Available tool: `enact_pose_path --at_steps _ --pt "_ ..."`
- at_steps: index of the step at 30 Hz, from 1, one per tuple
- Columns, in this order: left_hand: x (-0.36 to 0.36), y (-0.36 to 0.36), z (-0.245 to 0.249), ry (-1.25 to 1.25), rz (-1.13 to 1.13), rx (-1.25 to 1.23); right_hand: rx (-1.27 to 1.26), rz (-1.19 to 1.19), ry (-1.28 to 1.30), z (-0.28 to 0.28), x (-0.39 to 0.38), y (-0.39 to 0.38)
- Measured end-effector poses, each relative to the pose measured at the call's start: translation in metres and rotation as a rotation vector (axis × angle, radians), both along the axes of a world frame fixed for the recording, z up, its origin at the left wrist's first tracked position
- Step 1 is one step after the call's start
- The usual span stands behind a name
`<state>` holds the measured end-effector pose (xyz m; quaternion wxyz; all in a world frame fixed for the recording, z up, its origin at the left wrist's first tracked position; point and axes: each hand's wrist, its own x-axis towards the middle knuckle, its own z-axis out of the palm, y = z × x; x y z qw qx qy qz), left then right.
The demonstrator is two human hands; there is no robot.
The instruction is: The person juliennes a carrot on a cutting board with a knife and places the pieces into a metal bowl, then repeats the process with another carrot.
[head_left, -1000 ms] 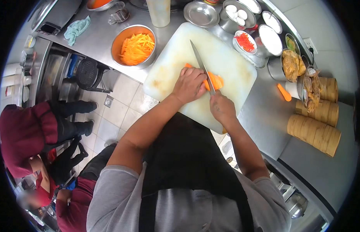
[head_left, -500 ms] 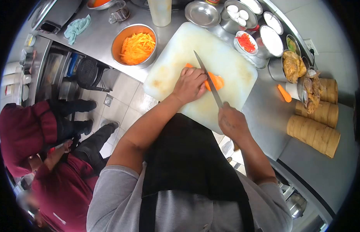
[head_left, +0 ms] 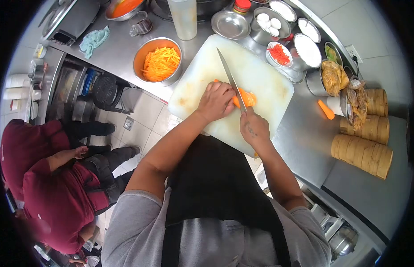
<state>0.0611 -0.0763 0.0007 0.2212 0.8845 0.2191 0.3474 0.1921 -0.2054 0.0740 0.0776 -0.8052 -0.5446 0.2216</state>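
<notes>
On the white cutting board [head_left: 264,84], my left hand [head_left: 216,101] presses down on a carrot, its fingers curled over it. An orange end shows past the fingertips on the left. My right hand [head_left: 255,127] is wrapped round the handle of a long knife [head_left: 229,73], whose blade points away from me and lies just right of my left fingers. Thin carrot slices [head_left: 248,98] rest on the board on the right side of the blade.
A metal bowl [head_left: 136,66] of carrot strips stands left of the board. Eggs [head_left: 269,24], a bowl of red strips [head_left: 279,55] and other containers line the back right. A carrot piece [head_left: 325,110] lies near bamboo steamers [head_left: 361,155]. Two people in maroon [head_left: 60,200] are at the left.
My right hand has moved left and slightly up with the knife, its handle now closer to my left hand. The people at the left have shifted their arms and bodies.
</notes>
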Motion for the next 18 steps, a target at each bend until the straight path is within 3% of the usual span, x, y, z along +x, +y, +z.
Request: enact_pose_path --at_steps 2,6,10,13,15,18 --pt "0.001 -0.001 0.004 0.009 0.073 0.107 -0.006 -0.008 -0.015 0.015 -0.002 0.003" --pt "0.000 0.000 0.003 0.017 0.068 0.082 0.082 -0.018 -0.002 0.032 0.003 -0.004" --pt "-0.001 0.000 0.004 0.018 0.075 0.085 -0.019 -0.103 0.079 0.049 0.013 -0.015" --pt "-0.002 0.000 0.005 0.021 0.073 0.073 0.091 -0.140 -0.053 0.036 0.022 -0.027" --pt "0.000 0.001 0.003 0.022 0.072 0.066 0.335 -0.193 -0.110 0.019 0.036 -0.035" --pt "0.000 0.000 -0.003 0.022 0.069 0.087 0.325 -0.233 -0.197 -0.011 0.065 -0.038"
